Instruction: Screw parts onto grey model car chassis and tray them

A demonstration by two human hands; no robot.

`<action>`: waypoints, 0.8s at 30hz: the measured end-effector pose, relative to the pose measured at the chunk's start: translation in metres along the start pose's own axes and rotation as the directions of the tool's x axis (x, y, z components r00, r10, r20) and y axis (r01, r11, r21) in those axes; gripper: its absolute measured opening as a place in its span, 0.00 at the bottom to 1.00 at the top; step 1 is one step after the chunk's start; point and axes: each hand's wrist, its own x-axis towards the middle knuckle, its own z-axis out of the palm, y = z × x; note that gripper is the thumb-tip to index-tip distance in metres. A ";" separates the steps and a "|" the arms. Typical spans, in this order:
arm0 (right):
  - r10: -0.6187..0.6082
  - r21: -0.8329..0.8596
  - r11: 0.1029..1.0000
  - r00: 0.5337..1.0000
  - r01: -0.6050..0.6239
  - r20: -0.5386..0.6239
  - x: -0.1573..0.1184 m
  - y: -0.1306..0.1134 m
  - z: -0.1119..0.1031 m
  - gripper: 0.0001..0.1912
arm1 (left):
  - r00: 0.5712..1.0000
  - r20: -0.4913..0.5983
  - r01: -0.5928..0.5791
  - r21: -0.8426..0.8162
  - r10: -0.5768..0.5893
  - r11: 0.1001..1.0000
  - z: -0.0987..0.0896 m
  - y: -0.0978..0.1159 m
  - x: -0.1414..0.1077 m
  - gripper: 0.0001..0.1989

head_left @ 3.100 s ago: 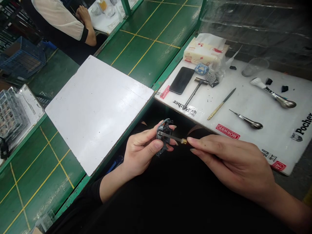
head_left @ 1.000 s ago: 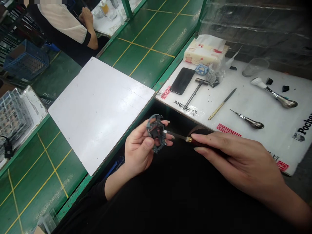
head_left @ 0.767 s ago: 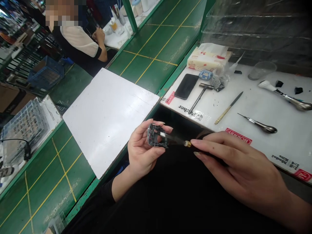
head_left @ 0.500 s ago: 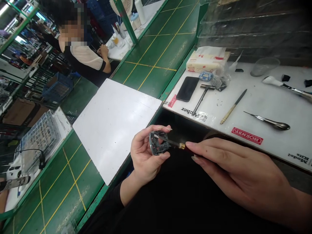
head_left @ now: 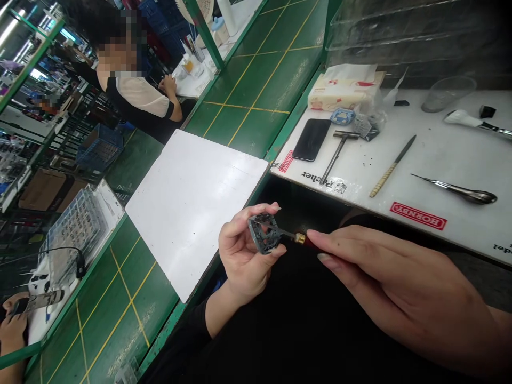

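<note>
In the head view, the left hand (head_left: pixel 246 256) grips a small dark openwork frame (head_left: pixel 263 233) between thumb and fingers, held up in the air just off the edge of the worktop (head_left: pixel 436 128). The right hand (head_left: pixel 394 290) is closed on the dark red handle of a screwdriver (head_left: pixel 300 238), whose steel shaft reaches into the frame. The hands stay apart, joined only by the tool. On the worktop lie a phone (head_left: pixel 311 140), a T-handled tool (head_left: pixel 338 152), a craft knife (head_left: pixel 384 176) and an awl (head_left: pixel 456 185). A white board (head_left: pixel 196 213) lies left of them, and a co-worker (head_left: pixel 140 98) sits beyond it.
</note>
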 end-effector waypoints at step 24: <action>-0.008 0.007 1.000 1.000 0.008 -0.005 0.001 0.000 -0.001 0.20 | 0.997 0.057 -0.062 0.047 0.060 0.997 -0.009 0.003 -0.001 0.33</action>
